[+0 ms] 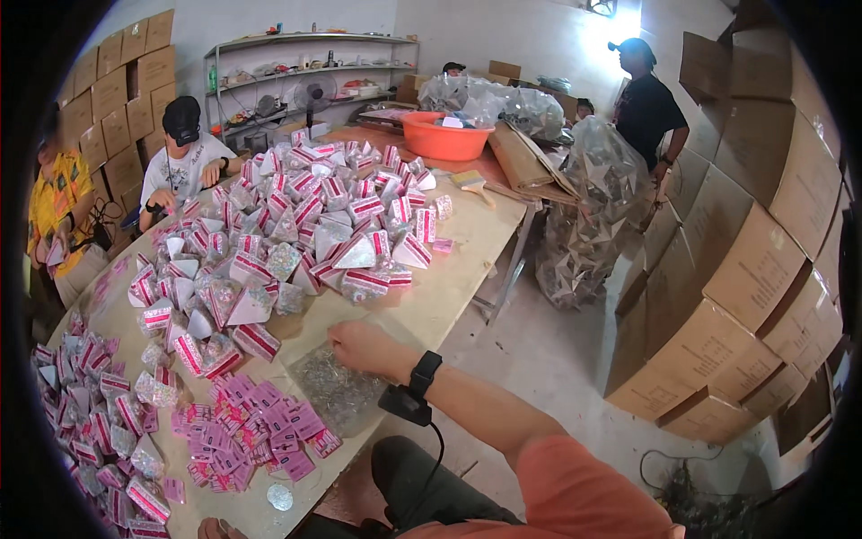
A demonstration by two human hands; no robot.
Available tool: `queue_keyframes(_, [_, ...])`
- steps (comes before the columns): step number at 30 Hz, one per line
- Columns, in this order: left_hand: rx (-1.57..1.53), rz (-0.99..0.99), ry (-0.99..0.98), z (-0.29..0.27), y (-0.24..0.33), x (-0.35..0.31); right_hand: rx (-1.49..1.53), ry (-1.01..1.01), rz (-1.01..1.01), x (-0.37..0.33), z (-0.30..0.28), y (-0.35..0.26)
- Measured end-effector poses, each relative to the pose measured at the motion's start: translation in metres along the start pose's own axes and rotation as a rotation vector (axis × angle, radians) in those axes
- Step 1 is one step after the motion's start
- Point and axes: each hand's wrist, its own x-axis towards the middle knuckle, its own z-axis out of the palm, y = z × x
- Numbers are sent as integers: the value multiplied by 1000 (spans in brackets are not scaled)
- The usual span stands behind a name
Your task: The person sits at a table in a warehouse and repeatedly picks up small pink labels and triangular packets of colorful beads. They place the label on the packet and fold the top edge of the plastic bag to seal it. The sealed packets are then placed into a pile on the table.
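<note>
My right hand (357,348), with a dark band on its wrist, is over a pile of small, thin, shiny pieces (337,386) lying on a clear plastic sheet or bag. Its fingers are curled together, and whatever they may hold is hidden. Just part of my left hand (221,529) shows at the lower edge, by the table's near side; its grip cannot be made out. Between the hands lies a loose heap of pink printed cards (256,431). Near them is a round silvery disc (279,497). Clear packets with pink-and-white labels (296,225) are heaped beyond.
More packets (99,440) cover the table's left side. An orange basin (446,136) and a brush (471,186) are at the far end. Cardboard boxes (709,269) are stacked at right, near bulging clear bags (588,225). Several people, including one in white (184,166), are around.
</note>
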Motion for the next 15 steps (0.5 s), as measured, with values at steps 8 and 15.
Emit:
queue_keyframes(8, [-21,60,5,-3,7,7,189,54,27,4,-16,-5])
queue_keyframes(15, [-35,34,-4,-4,10,8,616,26,186,3,-20,-6])
